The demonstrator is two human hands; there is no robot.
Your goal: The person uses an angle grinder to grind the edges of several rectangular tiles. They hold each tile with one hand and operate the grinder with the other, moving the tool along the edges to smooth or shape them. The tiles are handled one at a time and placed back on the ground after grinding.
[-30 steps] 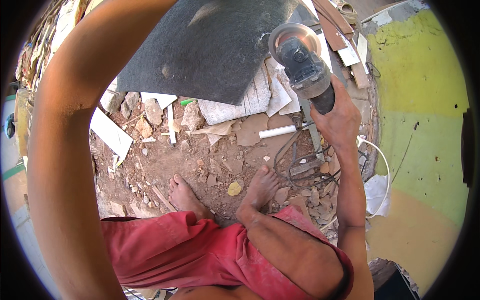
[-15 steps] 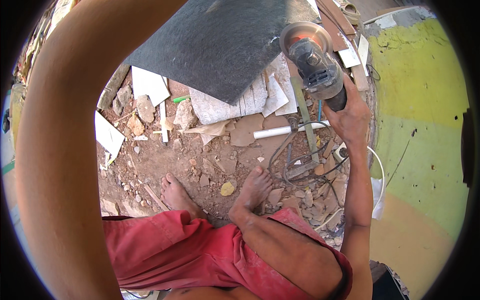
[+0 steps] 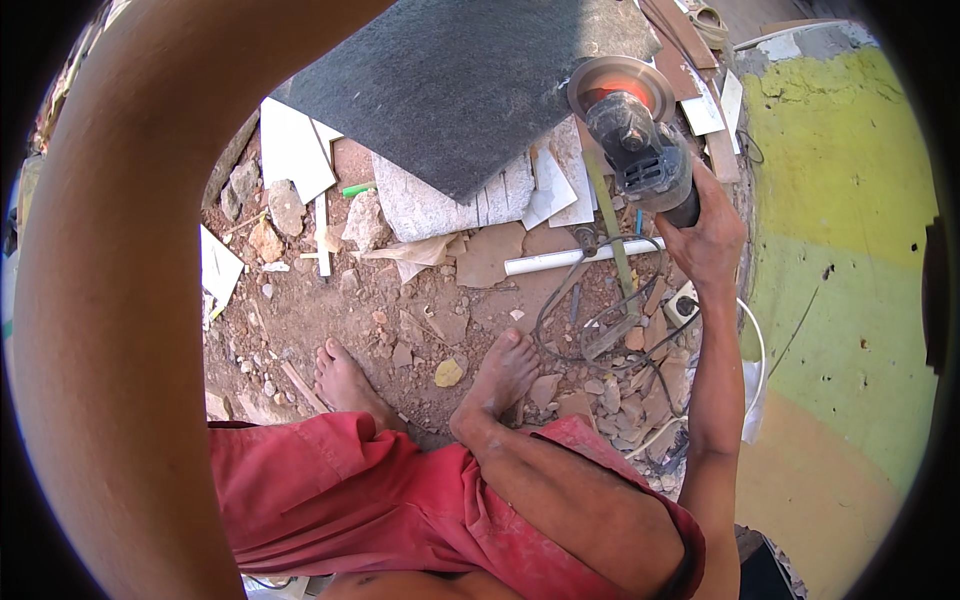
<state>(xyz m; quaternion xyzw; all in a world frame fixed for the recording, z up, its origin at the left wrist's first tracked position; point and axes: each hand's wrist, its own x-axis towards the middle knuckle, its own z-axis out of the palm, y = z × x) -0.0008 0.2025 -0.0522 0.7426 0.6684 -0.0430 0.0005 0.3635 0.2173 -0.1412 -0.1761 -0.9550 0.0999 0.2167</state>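
Head view of hand-held cutting gear over rubble: in the upper right, the right hand [image 3: 708,232] is closed around the rear of an angle grinder [image 3: 650,165], whose disc [image 3: 592,92] lies at the right edge of a dark sheet [image 3: 450,105] at upper centre (contact cannot be told). The left arm [image 3: 120,300] fills the left side, blocking the view there; the left hand lies beyond the top edge, its grip not determinable. Below the sheet, partly covered by it, is a pale block [image 3: 450,205]; right of centre, a black cable [image 3: 540,318] loops across a white tube [image 3: 545,262] near a socket [image 3: 682,303]. A yellow-green surface [image 3: 840,200] borders the right side
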